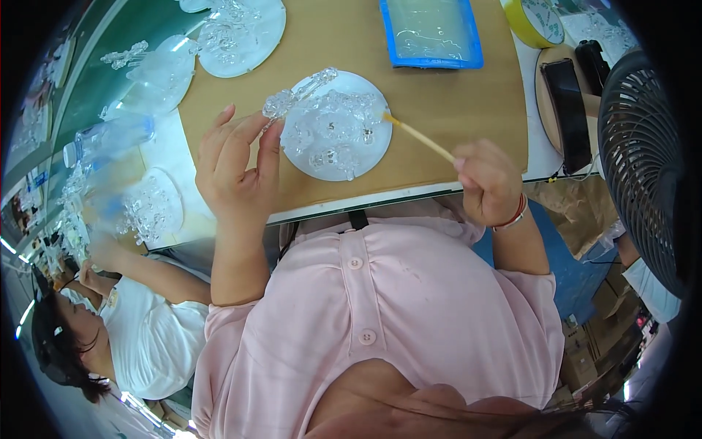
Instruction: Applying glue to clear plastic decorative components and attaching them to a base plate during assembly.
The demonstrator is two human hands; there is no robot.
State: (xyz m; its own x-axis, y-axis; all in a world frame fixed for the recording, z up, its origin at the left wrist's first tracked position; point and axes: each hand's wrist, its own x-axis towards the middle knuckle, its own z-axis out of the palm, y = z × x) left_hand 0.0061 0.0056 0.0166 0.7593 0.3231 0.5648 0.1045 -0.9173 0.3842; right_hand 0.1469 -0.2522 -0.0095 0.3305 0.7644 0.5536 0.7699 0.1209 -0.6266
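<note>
My left hand (pixel 241 157) pinches a clear plastic ornament piece (pixel 300 94) between thumb and fingertips, over the left edge of a round white plate (pixel 373 157). More clear pieces (pixel 333 132) lie heaped on that plate. In my right hand (pixel 486 179), closed in a grip, is a thin wooden stick (pixel 425 140) with a yellowish tip. The tip points left and reaches the plate's right rim; whether it touches cannot be made out.
A blue-rimmed tray (pixel 475 55) with a pale sheet lies on brown board (pixel 468 95). Yellow tape (pixel 528 22), a dark phone-like slab (pixel 567 110) and a black fan (pixel 643 161) stand right. More loaded plates (pixel 274 44) are at far left; a co-worker (pixel 150 322) sits left.
</note>
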